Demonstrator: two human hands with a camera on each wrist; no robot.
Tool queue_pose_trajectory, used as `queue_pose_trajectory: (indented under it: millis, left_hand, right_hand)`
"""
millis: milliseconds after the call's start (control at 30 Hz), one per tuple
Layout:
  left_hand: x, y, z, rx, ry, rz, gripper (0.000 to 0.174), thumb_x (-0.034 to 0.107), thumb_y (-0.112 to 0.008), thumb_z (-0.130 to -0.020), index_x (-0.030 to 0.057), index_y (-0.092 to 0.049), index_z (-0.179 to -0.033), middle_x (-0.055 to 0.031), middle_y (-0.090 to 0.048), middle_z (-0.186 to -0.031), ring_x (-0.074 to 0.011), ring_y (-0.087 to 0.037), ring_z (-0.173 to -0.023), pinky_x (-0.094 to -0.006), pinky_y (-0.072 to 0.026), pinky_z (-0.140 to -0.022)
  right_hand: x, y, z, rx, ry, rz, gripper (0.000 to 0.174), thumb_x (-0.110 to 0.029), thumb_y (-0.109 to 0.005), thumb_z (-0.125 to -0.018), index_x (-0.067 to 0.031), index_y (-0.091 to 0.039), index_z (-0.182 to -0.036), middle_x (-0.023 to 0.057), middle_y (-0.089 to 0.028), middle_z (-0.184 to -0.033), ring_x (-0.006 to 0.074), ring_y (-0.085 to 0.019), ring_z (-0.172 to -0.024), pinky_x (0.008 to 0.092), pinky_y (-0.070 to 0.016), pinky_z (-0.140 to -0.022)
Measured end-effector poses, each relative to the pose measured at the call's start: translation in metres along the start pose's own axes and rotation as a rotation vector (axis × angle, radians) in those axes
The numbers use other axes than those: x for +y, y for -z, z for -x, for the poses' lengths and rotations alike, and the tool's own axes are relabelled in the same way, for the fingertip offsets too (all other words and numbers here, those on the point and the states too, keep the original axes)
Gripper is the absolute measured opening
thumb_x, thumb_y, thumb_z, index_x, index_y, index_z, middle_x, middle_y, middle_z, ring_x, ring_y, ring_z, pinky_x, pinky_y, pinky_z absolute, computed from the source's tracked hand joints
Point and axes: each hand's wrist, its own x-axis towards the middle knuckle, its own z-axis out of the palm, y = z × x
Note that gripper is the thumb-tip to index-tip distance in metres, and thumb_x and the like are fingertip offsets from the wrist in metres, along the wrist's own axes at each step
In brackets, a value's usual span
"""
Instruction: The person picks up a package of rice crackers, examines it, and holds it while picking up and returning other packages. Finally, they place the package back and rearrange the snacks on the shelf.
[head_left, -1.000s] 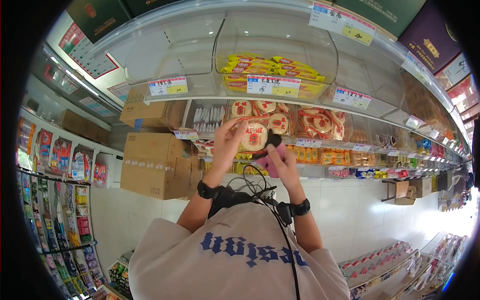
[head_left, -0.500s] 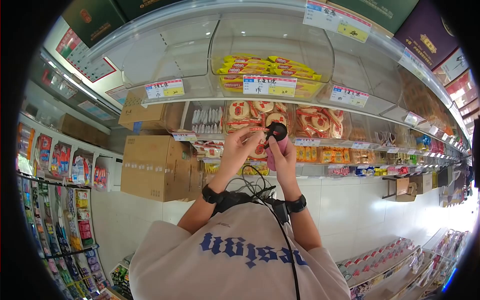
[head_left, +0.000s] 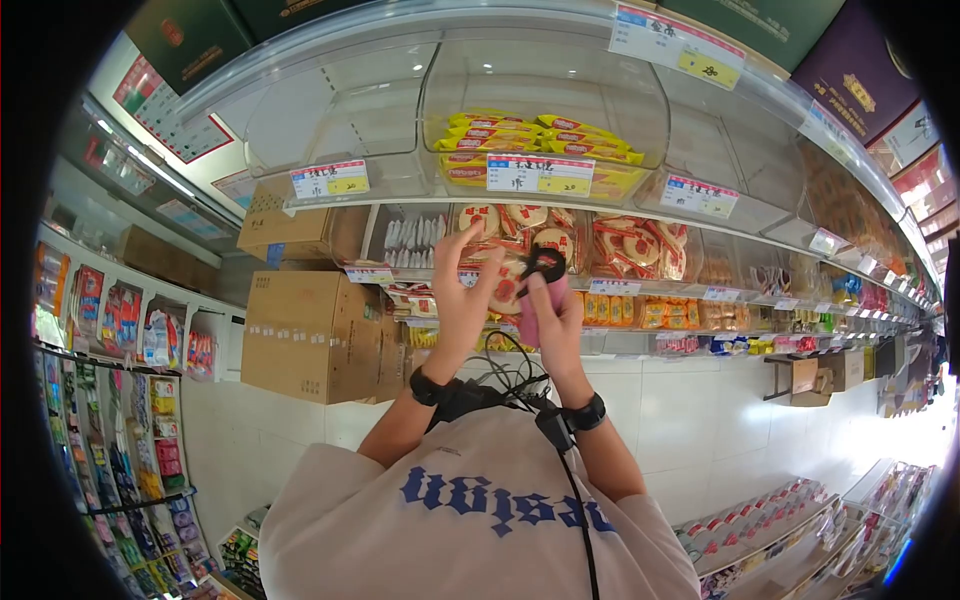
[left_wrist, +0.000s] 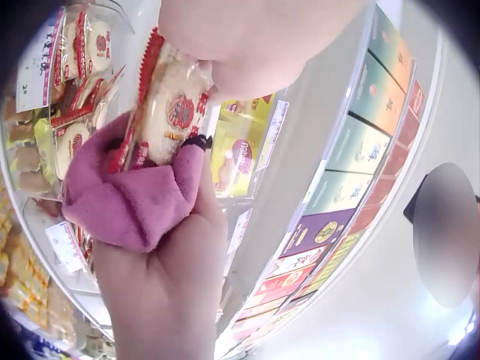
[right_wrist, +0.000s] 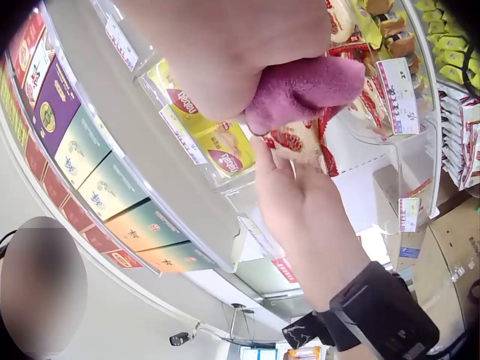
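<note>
In the head view my left hand (head_left: pixel 463 310) is at the left edge of a rice cracker packet (head_left: pixel 508 287), its index finger pointing up and the thumb on the wrapper. The packet is clear film with red printing around a pale round cracker. My right hand (head_left: pixel 557 325) grips a fuzzy purple cloth (left_wrist: pixel 127 199) with a black loop (head_left: pixel 547 262) on top. In the left wrist view the packet's lower end sits within the cloth's folds. The right wrist view has the left hand's fingers (right_wrist: pixel 279 161) against the packet, partly hidden by it.
Ahead, a shelf bin holds more rice crackers (head_left: pixel 640 245); above it lie yellow wafer packs (head_left: pixel 545 135). A shelf edge with price tags (head_left: pixel 540 174) runs across. Cardboard boxes (head_left: pixel 300 335) are stacked at left. Black cables (head_left: pixel 505 360) hang before the shirt.
The packet, edge-on half a second ago, now shows its printed face again. My left hand has shifted left and its index finger has straightened upward. The right hand keeps hold of the purple cloth.
</note>
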Motion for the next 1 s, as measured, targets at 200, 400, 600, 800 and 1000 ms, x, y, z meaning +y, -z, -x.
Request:
queue_pose_trajectory:
  millis: [200, 400, 600, 800, 1000]
  left_hand:
    - [0.028, -0.005, 0.009, -0.333, -0.149, -0.036, 0.052, 0.015, -0.066, -0.097, 0.0013, -0.050, -0.145, -0.0172, -0.053, -0.142, -0.0260, -0.058, -0.119, -0.0367, -0.0434, -0.106]
    - [0.030, -0.008, 0.014, -0.440, 0.259, 0.247, 0.049, 0.031, -0.062, -0.101, -0.0031, -0.052, -0.135, -0.0166, -0.062, -0.120, -0.0205, -0.060, -0.108, -0.0320, -0.0473, -0.093]
    - [0.010, -0.017, 0.026, -0.351, 0.320, 0.305, 0.041, 0.036, -0.059, -0.103, -0.0019, -0.057, -0.120, -0.0039, -0.060, -0.087, -0.0090, -0.053, -0.077, -0.0274, -0.0454, -0.067]
    - [-0.016, -0.009, 0.025, -0.372, 0.395, 0.359, 0.039, 0.036, -0.055, -0.106, -0.0009, -0.061, -0.118, 0.0034, -0.053, -0.083, -0.0035, -0.042, -0.071, -0.0231, -0.0353, -0.059]
    - [-0.013, -0.004, 0.012, -0.349, 0.379, 0.313, 0.041, 0.036, -0.057, -0.105, -0.0006, -0.060, -0.124, 0.0014, -0.055, -0.088, -0.0063, -0.048, -0.079, -0.0229, -0.0393, -0.069]
  right_hand:
    - [0.001, -0.002, 0.002, 0.101, 0.215, 0.066, 0.019, -0.018, -0.058, -0.105, -0.0009, -0.066, -0.102, -0.0054, -0.060, -0.073, 0.0021, -0.050, -0.066, 0.0212, -0.0401, -0.057]
    - [-0.002, -0.009, -0.005, -0.003, 0.654, 0.607, 0.042, -0.005, -0.049, -0.102, 0.0051, -0.048, -0.142, 0.0156, -0.051, -0.141, 0.0281, -0.065, -0.100, 0.0356, -0.0511, -0.091]
    - [0.008, 0.003, -0.013, -0.036, 0.114, 0.324, 0.028, -0.019, -0.051, -0.105, 0.0036, -0.059, -0.120, 0.0135, -0.064, -0.107, 0.0209, -0.063, -0.085, 0.0319, -0.0487, -0.076]
    - [0.005, 0.029, -0.030, 0.231, -0.227, -0.308, 0.030, -0.038, -0.054, -0.106, -0.0091, -0.062, -0.109, -0.0010, -0.063, -0.089, 0.0082, -0.058, -0.076, 0.0254, -0.0491, -0.068]
    - [0.000, 0.021, -0.009, -0.060, -0.174, -0.283, 0.031, -0.036, -0.060, -0.103, -0.0054, -0.063, -0.103, -0.0018, -0.062, -0.084, 0.0070, -0.057, -0.069, 0.0248, -0.0468, -0.058]
